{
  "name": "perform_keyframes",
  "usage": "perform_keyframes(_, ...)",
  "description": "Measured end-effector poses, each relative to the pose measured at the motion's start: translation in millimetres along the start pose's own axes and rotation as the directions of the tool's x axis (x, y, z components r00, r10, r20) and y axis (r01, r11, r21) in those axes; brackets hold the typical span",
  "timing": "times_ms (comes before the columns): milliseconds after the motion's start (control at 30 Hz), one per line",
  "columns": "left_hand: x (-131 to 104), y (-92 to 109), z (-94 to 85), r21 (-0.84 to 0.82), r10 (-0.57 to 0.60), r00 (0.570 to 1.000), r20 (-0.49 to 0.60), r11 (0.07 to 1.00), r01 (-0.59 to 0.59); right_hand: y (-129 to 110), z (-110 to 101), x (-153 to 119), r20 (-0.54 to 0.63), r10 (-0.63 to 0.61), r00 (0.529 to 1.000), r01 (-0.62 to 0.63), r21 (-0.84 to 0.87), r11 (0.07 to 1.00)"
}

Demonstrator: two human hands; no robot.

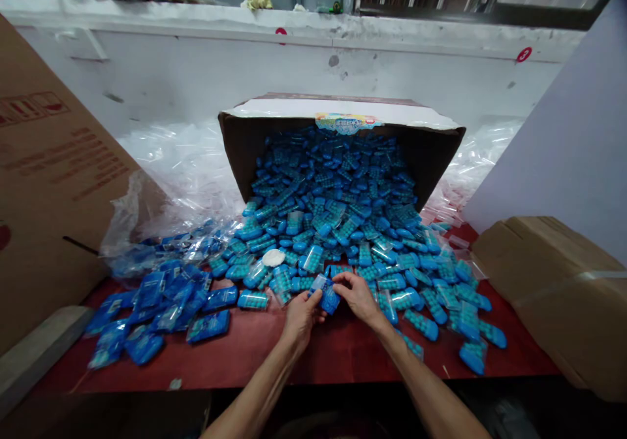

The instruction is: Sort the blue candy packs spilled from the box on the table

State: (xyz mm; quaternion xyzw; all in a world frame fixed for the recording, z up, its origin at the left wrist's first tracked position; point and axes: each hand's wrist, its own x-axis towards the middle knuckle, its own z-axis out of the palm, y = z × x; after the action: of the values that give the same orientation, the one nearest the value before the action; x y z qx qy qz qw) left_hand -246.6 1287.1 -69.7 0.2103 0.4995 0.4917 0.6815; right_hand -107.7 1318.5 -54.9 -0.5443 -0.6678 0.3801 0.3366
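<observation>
A small blue packet [327,296] is held between both hands just above the front of the red table. My left hand [304,311] grips its left side, thumb on top. At its upper right edge, the fingers of my right hand [357,296] are pinched on it. Behind the hands, blue and clear packs with teal pieces [337,217] spill out of a tipped carton [441,127]. Darker blue wrapped packets [166,298] lie piled on the left of the table.
The red table [245,354] has a front edge near my forearms. A large carton [53,151] stands left, a brown box [553,295] right. Clear plastic sleeves [191,171] lie behind. A white round piece [273,257] rests on the packs.
</observation>
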Motion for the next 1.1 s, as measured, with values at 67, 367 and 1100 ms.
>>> perform_keyframes(67,-0.2,0.2,-4.1,0.026,-0.015,1.0,-0.012,1.0,0.015,-2.0,0.6,1.3,-0.053,-0.004,0.999,0.001,-0.057,0.998)
perform_keyframes(367,-5.1,4.4,-15.5,-0.044,-0.02,0.996,-0.091,0.999,0.016,-12.4,15.5,-0.3,0.016,-0.05,0.999,0.052,-0.23,0.972)
perform_keyframes(1100,-11.3,17.2,3.4,-0.105,0.005,0.997,0.081,0.994,0.003,-9.0,-9.8,-2.4,0.077,0.195,0.978,-0.209,0.421,0.883)
